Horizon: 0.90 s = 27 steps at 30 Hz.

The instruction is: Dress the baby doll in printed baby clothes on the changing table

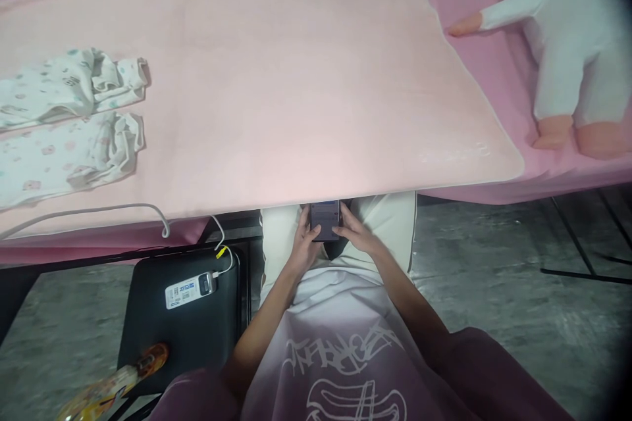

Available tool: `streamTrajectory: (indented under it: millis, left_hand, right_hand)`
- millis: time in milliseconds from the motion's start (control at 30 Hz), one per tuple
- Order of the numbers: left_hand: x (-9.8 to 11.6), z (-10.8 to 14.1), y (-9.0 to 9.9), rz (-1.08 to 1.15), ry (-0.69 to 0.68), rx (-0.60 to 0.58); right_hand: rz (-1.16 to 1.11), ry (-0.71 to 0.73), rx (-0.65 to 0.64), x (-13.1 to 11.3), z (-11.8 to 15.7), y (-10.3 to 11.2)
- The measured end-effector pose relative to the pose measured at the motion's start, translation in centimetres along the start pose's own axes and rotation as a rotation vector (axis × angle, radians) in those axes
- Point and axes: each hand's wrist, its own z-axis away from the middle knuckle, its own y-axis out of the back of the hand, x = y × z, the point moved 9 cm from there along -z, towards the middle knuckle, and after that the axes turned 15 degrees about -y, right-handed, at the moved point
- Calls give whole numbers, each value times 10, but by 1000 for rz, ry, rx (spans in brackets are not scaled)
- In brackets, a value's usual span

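Observation:
A dark smartphone (324, 220) with its screen lit is held upright over my lap, just below the table's front edge. My left hand (305, 240) grips its left side, the thumb lying on the lower screen. On the other side my right hand (356, 230) closes round the phone's right edge, its thumb also at the lower screen. The words on the screen are too small to read. Both forearms rest near light-coloured trousers (390, 223).
A pale pink mat (306, 85) covers the table. Folded patterned baby clothes (64, 151) lie at left, and a doll in white (567, 39) lies at right. A black stool (197, 335) bears a white power bank (190, 291) with a cable (123, 208) running onto the mat.

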Motion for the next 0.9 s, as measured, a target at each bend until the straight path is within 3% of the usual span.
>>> streamTrajectory:
  millis: [433,767,900]
  left_hand:
    - [4,-4,4,-162,-103,4]
    - [0,-1,4,-6,8,86]
    - [2,-1,-1,39,1,33]
  right_hand:
    - [76,31,-7,-2,1,-1]
    - [47,16,31,-1,0,-2]
    - [49,31,26,-1,1,-3]
